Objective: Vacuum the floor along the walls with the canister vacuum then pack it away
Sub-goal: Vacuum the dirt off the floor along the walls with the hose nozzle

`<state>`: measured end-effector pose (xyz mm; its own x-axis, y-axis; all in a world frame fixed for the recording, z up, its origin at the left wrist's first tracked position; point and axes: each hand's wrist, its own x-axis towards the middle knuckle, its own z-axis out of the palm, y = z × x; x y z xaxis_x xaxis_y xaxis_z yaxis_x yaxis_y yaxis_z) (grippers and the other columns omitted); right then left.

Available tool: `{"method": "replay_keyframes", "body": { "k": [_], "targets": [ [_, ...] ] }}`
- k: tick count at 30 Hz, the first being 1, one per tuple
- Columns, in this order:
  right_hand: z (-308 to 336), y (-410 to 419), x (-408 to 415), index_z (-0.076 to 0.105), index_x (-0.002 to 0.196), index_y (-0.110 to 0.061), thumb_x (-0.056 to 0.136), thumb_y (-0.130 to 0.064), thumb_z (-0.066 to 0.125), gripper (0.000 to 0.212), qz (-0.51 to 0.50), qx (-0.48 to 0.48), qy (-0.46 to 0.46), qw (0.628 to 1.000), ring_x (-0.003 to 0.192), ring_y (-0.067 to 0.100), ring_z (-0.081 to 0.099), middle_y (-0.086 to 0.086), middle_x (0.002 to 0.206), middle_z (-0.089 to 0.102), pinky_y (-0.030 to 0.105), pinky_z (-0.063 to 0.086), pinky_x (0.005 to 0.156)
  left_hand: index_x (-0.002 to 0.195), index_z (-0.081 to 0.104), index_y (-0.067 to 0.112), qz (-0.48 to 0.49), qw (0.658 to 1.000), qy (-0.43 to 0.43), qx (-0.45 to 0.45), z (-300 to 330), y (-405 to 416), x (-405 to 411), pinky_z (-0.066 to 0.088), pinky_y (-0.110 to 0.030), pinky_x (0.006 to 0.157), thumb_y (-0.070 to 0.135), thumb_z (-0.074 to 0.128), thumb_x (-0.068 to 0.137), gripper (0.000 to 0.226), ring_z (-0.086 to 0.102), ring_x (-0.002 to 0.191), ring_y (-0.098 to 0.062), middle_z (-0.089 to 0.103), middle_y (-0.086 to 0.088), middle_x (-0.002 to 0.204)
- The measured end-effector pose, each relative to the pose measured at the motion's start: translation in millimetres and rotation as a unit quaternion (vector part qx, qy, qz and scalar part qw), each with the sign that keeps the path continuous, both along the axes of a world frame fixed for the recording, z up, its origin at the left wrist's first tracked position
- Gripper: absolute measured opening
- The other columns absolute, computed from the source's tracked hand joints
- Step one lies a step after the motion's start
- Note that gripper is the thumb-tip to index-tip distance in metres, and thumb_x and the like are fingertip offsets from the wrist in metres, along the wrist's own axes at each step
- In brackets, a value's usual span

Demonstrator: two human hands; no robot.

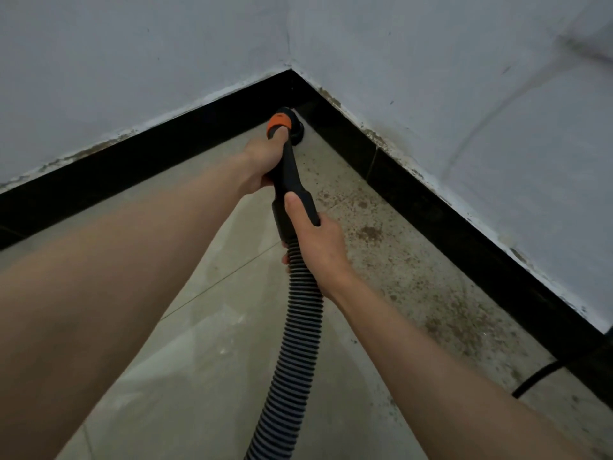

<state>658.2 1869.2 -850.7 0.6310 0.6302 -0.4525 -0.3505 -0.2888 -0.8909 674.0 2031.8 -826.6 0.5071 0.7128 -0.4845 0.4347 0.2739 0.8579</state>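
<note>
A black vacuum wand (292, 180) with an orange collar (278, 122) points into the room's corner, its round nozzle (297, 131) resting on the floor against the black skirting. My left hand (262, 161) grips the wand just below the orange collar. My right hand (318, 240) holds the wand's rear end where the ribbed grey hose (295, 343) joins it, thumb lying along the top. The hose runs down between my arms and out of the bottom of the view. The canister is out of view.
Two pale walls (431, 78) meet at the corner, edged by black skirting (464, 220). The tiled floor (205, 360) is speckled with brown dirt (371, 234) along the right wall. A black cable (537, 376) lies at the lower right by the skirting.
</note>
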Motion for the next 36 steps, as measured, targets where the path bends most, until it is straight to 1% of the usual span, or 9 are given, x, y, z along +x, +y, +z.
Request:
{"method": "replay_keyframes", "body": {
  "k": [5,9,15,21,27,30,32,34,36],
  "targets": [
    [1.6,-1.2,-12.7,0.061,0.087,-0.013,0.081,-0.063,0.063,0.050,0.031,-0.001,-0.008,0.999,0.045,0.012,0.063,0.010,0.080,0.067,0.023,0.049,0.045,0.124,0.048,0.007,0.040,0.999,0.013,-0.005,-1.9,2.6,-22.1,0.052,-0.030,0.063,0.042,0.043,0.098,0.044,0.062,0.091,-0.023,0.061,-0.011,0.110],
    [4.4,-3.4,-23.2,0.060,0.087,-0.013,0.081,-0.063,0.063,0.050,0.064,-0.004,-0.017,0.998,0.045,0.013,0.063,0.009,0.080,0.066,0.024,0.049,0.046,0.121,0.048,0.007,0.070,0.997,0.019,-0.004,-2.8,1.5,-41.5,0.049,-0.029,0.057,0.043,0.042,0.098,0.043,0.058,0.076,-0.019,0.057,-0.007,0.090],
    [10.0,-8.3,-31.7,0.058,0.083,-0.014,0.081,-0.063,0.063,0.049,0.114,-0.032,-0.057,0.991,0.045,0.015,0.063,0.008,0.077,0.066,0.022,0.047,0.044,0.132,0.043,0.007,0.100,0.995,0.023,-0.020,-3.3,-4.0,-65.1,0.048,-0.031,0.064,0.047,0.031,0.100,0.052,0.057,0.082,-0.020,0.055,-0.011,0.105],
    [12.1,-21.5,-25.8,0.058,0.085,-0.016,0.079,-0.063,0.063,0.048,0.111,-0.055,-0.102,0.987,0.044,0.013,0.063,0.006,0.081,0.066,0.021,0.046,0.043,0.131,0.042,0.006,0.108,0.992,-0.008,-0.065,-1.2,-21.6,-62.9,0.045,-0.028,0.056,0.044,0.029,0.102,0.050,0.056,0.078,-0.018,0.056,-0.007,0.095],
    [5.2,-31.8,-11.0,0.057,0.084,-0.019,0.077,-0.067,0.061,0.049,0.093,-0.089,-0.153,0.980,0.042,0.011,0.063,0.003,0.083,0.065,0.021,0.044,0.043,0.134,0.043,0.005,0.090,0.992,-0.026,-0.084,-6.9,-35.3,-37.0,0.050,-0.029,0.068,0.045,0.028,0.102,0.053,0.059,0.090,-0.021,0.058,-0.012,0.117],
    [0.1,-29.6,-5.5,0.057,0.082,-0.018,0.077,-0.064,0.064,0.047,0.087,-0.071,-0.128,0.985,0.042,0.013,0.063,0.005,0.081,0.065,0.019,0.043,0.039,0.130,0.047,0.004,0.097,0.994,-0.006,-0.052,-13.2,-30.0,-28.4,0.051,-0.034,0.080,0.044,0.029,0.101,0.052,0.060,0.096,-0.024,0.060,-0.013,0.115],
    [-4.1,-26.0,-3.5,0.059,0.083,-0.016,0.076,-0.063,0.066,0.048,0.097,-0.059,-0.110,0.987,0.042,0.015,0.063,0.006,0.078,0.064,0.019,0.043,0.039,0.126,0.050,0.004,0.117,0.993,0.022,-0.011,-19.1,-23.8,-28.7,0.050,-0.036,0.086,0.045,0.028,0.101,0.053,0.059,0.095,-0.025,0.060,-0.012,0.105],
    [-7.2,-21.1,-0.9,0.059,0.083,-0.016,0.075,-0.062,0.067,0.047,0.116,-0.053,-0.106,0.986,0.043,0.015,0.063,0.005,0.076,0.064,0.020,0.044,0.040,0.125,0.050,0.004,0.149,0.988,0.042,0.016,-26.5,-16.7,-32.8,0.049,-0.036,0.086,0.046,0.028,0.101,0.054,0.059,0.096,-0.027,0.058,-0.012,0.101],
    [-8.8,-14.9,3.1,0.059,0.082,-0.019,0.075,-0.063,0.067,0.045,0.132,-0.056,-0.123,0.982,0.042,0.014,0.063,0.002,0.074,0.064,0.019,0.044,0.040,0.126,0.050,0.003,0.170,0.985,0.036,0.005,-31.7,-9.7,-35.5,0.049,-0.035,0.084,0.048,0.029,0.100,0.056,0.060,0.102,-0.029,0.059,-0.015,0.108]
  ]
}}
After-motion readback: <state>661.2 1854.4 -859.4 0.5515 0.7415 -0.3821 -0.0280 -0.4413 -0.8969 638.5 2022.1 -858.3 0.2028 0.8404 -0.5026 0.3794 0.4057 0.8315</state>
